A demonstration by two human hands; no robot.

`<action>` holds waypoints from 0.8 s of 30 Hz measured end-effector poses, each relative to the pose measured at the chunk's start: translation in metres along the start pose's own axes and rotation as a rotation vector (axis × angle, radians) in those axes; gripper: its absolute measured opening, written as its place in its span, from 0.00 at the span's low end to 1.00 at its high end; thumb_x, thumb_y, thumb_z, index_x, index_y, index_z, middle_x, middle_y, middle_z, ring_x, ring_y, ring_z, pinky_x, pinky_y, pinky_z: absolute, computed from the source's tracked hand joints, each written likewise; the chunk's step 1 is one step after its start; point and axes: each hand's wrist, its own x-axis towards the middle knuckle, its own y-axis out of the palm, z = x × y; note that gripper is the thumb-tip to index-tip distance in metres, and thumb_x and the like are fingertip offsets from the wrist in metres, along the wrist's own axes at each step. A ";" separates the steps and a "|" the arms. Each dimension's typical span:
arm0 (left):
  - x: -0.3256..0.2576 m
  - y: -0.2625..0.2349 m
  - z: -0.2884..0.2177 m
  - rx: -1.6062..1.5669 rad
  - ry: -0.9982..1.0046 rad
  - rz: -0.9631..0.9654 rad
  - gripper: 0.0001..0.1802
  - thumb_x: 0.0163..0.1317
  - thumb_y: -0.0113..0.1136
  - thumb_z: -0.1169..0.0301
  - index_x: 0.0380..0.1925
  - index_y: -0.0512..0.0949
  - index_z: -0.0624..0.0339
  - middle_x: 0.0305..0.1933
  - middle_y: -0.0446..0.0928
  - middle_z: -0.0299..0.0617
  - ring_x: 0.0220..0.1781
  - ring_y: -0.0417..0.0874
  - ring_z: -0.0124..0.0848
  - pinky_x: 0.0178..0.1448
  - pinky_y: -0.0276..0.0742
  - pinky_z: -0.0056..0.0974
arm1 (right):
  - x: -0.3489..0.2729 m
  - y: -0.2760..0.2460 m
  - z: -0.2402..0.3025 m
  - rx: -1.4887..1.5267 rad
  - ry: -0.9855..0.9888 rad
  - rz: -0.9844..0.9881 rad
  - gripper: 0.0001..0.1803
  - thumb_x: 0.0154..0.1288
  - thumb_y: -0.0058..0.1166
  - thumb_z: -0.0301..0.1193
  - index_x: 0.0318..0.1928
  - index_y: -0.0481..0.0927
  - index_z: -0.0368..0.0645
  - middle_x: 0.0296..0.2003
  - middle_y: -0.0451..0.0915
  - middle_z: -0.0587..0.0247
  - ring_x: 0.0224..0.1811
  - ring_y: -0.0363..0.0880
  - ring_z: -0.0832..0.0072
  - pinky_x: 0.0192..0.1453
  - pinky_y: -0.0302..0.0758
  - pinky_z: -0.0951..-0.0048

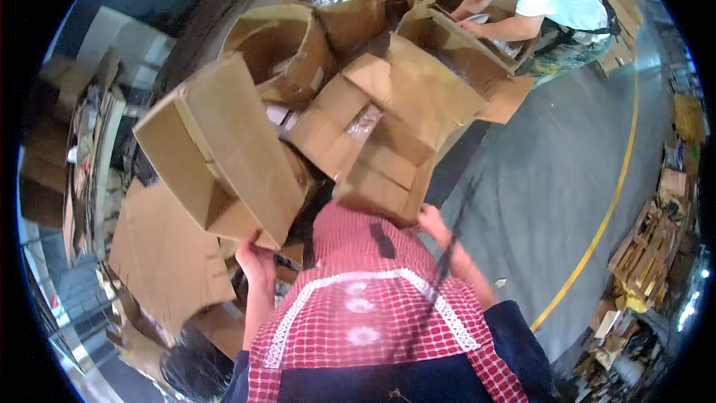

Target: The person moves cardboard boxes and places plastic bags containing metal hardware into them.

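Head view: left hand (255, 257) pinched the lower edge of the tilted, plain-brown open carton (261, 157) ahead; right hand (438, 230) gripped the creased, flap-open carton (403, 153) ahead-left, fingers partly hidden.

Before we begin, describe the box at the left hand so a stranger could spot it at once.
Start from the red-and-white checked apron at the bottom centre. Beside its upper left, the left hand meets the lower edge of a tilted brown cardboard box. Its long side panel sets it apart from the box at the right hand, whose flaps are spread wide.
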 end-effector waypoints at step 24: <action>0.186 -0.012 -0.014 0.357 -0.033 -0.145 0.05 0.50 0.51 0.71 0.29 0.73 0.58 0.43 0.76 0.39 0.50 0.75 0.38 0.60 0.69 0.45 | 0.229 -0.075 0.001 0.521 -0.013 -0.431 0.13 0.48 0.59 0.19 0.38 0.82 0.37 0.38 0.81 0.64 0.36 0.78 0.71 0.41 0.73 0.71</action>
